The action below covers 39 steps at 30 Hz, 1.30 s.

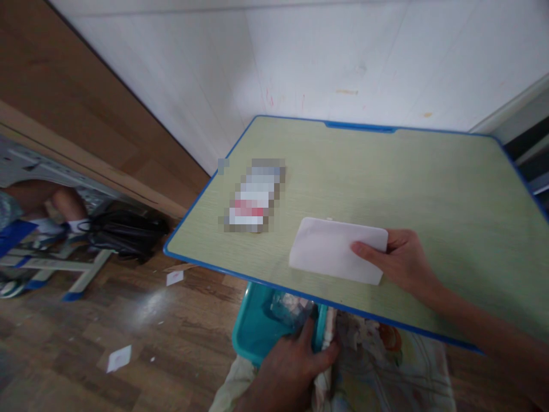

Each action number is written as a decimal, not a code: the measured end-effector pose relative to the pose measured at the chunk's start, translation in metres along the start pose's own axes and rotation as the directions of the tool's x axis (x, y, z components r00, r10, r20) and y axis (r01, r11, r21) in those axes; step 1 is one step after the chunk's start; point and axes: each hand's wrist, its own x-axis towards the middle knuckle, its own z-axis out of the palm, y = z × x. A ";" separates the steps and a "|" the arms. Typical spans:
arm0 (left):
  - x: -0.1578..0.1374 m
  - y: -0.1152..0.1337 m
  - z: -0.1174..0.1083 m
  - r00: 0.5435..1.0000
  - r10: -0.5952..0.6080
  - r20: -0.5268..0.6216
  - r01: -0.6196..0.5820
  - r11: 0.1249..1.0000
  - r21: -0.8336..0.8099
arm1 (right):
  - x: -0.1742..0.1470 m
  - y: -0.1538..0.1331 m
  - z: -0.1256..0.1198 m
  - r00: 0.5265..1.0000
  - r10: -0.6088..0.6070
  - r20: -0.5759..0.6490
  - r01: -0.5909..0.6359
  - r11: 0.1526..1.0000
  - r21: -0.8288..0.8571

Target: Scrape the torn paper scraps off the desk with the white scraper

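Note:
My right hand (401,257) is closed on a white rectangular piece of paper (330,249), thumb on top and fingers hidden beneath. The paper is at the near part of a pale green table (429,189) with a blue edge. Below the table's near edge, my left hand (295,357) reaches to a turquoise plastic basin (253,326). Its thumb and index finger are apart, near the basin's right rim; the other fingers are largely hidden. Beside the index finger, inside the basin, lies a crumpled clear plastic bag (291,307) with pale contents.
A phone-like object (256,197), blurred out, lies on the table's left side. White wall (343,63) stands behind the table. Patterned cloth (386,366) is below. Paper scraps (119,359) litter the wooden floor. At left are a black bag (124,229) and another person's legs (71,206).

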 end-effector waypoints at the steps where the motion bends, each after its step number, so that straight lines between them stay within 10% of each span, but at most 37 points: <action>1: 0.000 0.000 0.001 1.000 0.002 -0.001 -0.002 1.000 0.002 | 0.000 0.001 0.000 1.000 -0.001 0.011 0.001 1.000 -0.008; 15: 0.001 -0.006 0.013 0.999 0.022 0.027 -0.024 0.995 0.094 | -0.001 0.000 -0.004 0.995 -0.053 0.090 0.071 0.976 -0.204; 29: 0.000 -0.006 0.011 1.000 0.008 0.013 -0.009 0.999 0.052 | 0.013 0.007 -0.056 0.973 0.167 0.157 -0.193 0.968 0.163; 39: 0.002 -0.005 0.007 1.000 0.031 0.004 -0.031 0.996 0.079 | 0.015 -0.002 -0.025 0.957 0.132 0.259 -0.145 0.989 0.031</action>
